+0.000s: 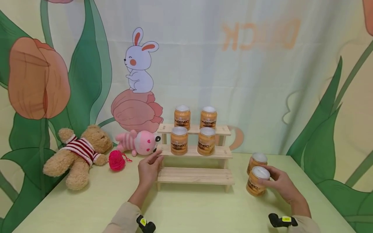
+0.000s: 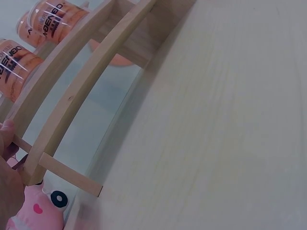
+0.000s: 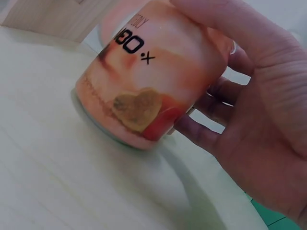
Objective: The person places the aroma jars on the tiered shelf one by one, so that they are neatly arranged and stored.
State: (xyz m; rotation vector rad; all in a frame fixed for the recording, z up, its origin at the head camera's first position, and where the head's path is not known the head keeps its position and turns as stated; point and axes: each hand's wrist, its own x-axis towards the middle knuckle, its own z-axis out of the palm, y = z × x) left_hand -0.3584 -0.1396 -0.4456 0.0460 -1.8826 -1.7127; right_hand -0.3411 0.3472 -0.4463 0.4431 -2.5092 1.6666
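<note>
Right hand [image 1: 281, 184] wrapping its fingers [image 3: 211, 132] round an orange can [image 1: 257, 181], clamped on the side, tilting it a bit so only one edge of the base is meeting the pale green table [image 1: 189, 210]. Sitting near the table's right edge, that can, well right of the wooden step shelf [image 1: 194, 152]. Second loose can [image 1: 257, 161] standing just behind it, touching or nearly touching, can't tell which

Left hand [image 1: 149, 168] resting against the left end of the shelf, fingers pretty much straight and together, fingertips touching the middle step's end. Wrist view only catching a sliver of that hand [image 2: 8, 177] next to the shelf frame [image 2: 72, 110], so not showing much more about the grip

Four more cans standing upright on the shelf: two on the top step [image 1: 182, 117] [image 1: 208, 118], two on the middle one [image 1: 179, 140] [image 1: 206, 141]. Bottom step showing bare wood

Over on the left, teddy bear in a striped sweater [image 1: 77, 152] lying on its back, pink plush toy [image 1: 140, 142] sprawling beside the shelf, ball of pink yarn [image 1: 117, 160] sitting between them
</note>
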